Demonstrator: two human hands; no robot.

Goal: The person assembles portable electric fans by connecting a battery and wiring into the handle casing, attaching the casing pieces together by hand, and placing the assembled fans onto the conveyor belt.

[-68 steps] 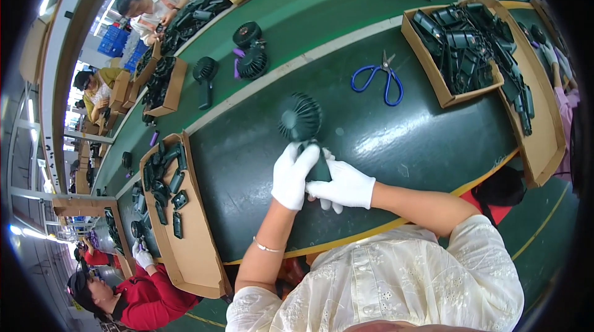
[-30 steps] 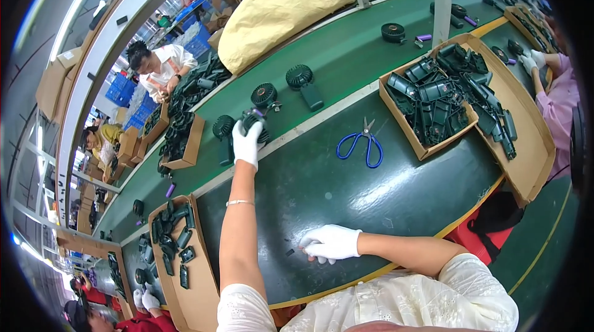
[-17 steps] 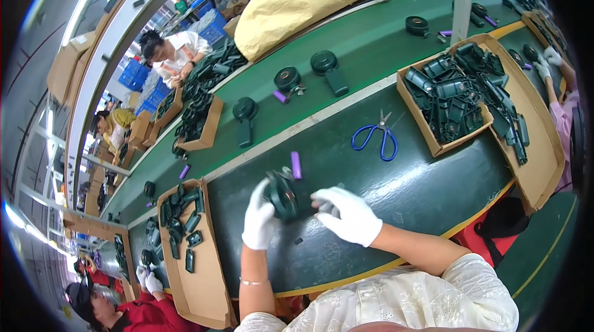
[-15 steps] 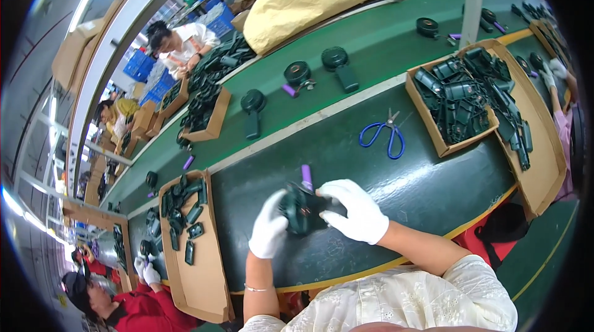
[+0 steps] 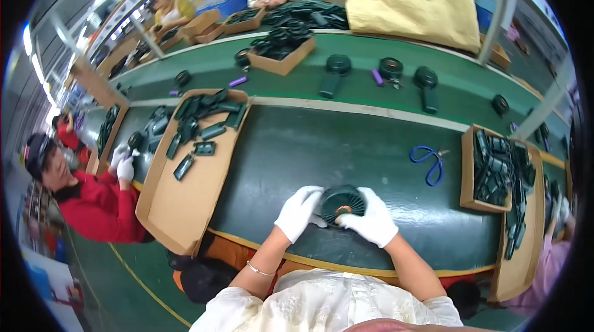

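Between my gloved hands is a round dark green fan head (image 5: 344,198), its ribbed grille turned up and an orange-brown patch at its centre. My left hand (image 5: 299,213) holds it by the left rim, fingers closed and partly hidden under it. On the opposite side my right hand (image 5: 375,218) grips the rim, its thumb lying near the patch. The fan head is just above the dark green worktable (image 5: 278,165). Blue-handled scissors (image 5: 430,162) lie on the table to the right, apart from both hands.
A cardboard tray (image 5: 197,199) of dark green casing parts stands left; a carton (image 5: 484,204) of similar parts stands right. Beyond the table, a green conveyor (image 5: 278,88) carries fans, including one handheld fan (image 5: 427,88), and a purple cylinder (image 5: 237,81). A co-worker in red (image 5: 93,199) sits left.
My view has swung, shifting the surroundings within the picture. The fan head has turned so its grille faces up, and the purple cylinder beside it no longer shows. Both hands still hold it.
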